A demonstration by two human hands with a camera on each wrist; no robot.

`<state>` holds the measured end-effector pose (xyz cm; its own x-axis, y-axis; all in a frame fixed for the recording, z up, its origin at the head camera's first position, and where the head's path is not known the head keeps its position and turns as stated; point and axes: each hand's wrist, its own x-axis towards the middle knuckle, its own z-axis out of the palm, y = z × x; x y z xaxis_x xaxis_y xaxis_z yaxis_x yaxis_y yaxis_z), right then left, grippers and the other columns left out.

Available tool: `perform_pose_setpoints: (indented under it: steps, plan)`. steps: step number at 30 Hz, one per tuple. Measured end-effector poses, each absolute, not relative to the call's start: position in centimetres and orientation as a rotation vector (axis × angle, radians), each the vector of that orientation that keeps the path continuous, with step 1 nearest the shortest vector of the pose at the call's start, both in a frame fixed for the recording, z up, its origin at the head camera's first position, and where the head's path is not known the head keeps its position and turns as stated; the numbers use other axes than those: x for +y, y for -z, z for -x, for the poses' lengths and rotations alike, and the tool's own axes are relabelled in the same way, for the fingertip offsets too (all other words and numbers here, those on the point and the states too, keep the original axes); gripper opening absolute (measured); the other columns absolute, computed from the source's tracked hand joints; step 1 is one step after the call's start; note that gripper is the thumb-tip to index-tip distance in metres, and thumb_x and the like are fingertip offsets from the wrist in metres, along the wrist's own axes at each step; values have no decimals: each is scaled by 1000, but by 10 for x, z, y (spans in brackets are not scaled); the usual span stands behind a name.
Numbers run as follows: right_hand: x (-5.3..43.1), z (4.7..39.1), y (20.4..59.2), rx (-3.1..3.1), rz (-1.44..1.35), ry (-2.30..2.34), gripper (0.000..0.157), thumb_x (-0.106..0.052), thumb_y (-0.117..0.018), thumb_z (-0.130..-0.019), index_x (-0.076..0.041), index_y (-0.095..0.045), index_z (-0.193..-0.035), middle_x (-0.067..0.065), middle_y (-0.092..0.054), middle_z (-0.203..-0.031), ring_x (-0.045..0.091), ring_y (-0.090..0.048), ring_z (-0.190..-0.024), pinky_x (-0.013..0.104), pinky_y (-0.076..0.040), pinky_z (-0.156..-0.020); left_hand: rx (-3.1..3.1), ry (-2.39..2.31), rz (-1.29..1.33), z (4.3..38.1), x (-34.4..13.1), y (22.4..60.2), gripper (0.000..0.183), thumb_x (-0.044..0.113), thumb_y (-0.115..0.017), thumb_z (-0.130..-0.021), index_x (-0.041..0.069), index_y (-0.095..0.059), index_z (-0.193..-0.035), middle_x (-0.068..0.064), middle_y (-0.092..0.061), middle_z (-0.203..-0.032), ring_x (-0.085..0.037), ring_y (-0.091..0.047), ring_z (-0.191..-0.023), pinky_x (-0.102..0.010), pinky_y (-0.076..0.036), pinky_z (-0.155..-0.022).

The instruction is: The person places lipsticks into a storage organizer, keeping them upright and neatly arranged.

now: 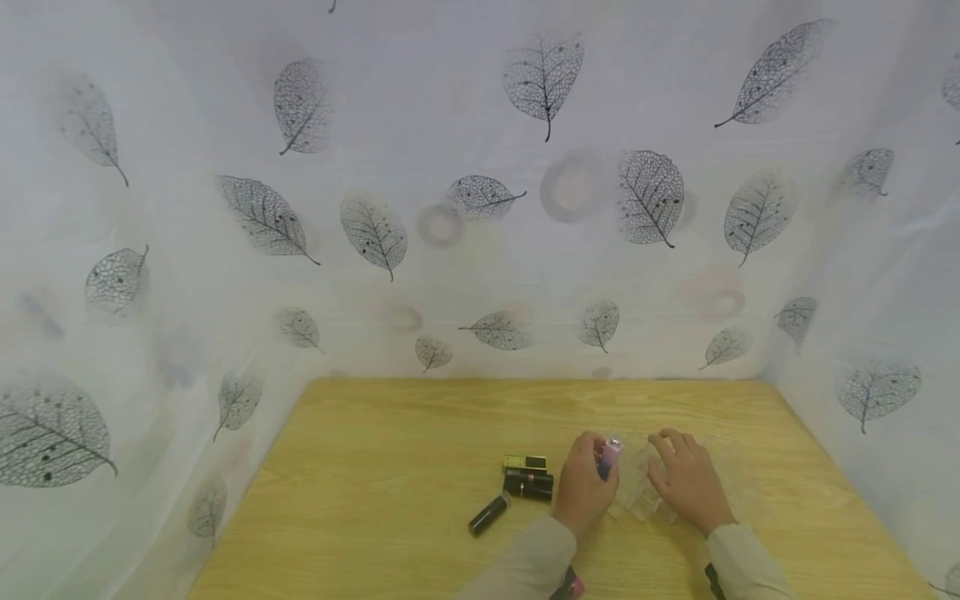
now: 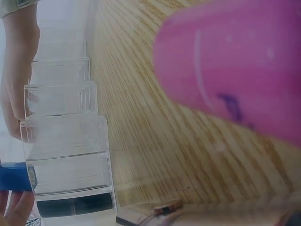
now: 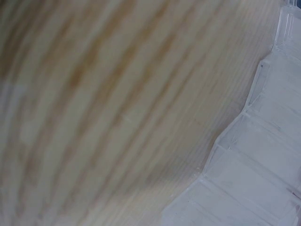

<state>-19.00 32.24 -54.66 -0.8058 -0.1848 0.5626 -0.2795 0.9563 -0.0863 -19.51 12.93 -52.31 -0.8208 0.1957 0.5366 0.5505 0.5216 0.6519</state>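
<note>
My left hand holds a lipstick tube between thumb and fingers, pink toward its silvery end and blue below. In the left wrist view its blue part sits right beside the clear stepped organizer. My right hand rests at the organizer's right part with the fingers spread and slightly bent, holding nothing else visible. Seen from the right wrist, the transparent steps of the organizer run along the right side. A dark strip shows through the organizer's lowest step.
Left of my left hand lie black lipstick tubes, a gold-and-black one and a slanted black tube on the wooden table. Leaf-printed curtains enclose the table. A large blurred pink object fills part of the left wrist view.
</note>
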Motion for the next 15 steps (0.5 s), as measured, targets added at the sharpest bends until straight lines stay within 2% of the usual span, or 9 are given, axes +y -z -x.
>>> perform_pose_setpoints:
  steps: [15]
  plan:
    - [322,190,548,-2533,-331,-228,37,-17,-62,-77,-1,-59,-110,18,-58,-109,36,-53,-100,53,-46,-77,-2415,1231,608,191,128,521,35,10,-74,-76,12,-50,-101,1,-58,-92,-4,-58,-81,-9,-47,-69]
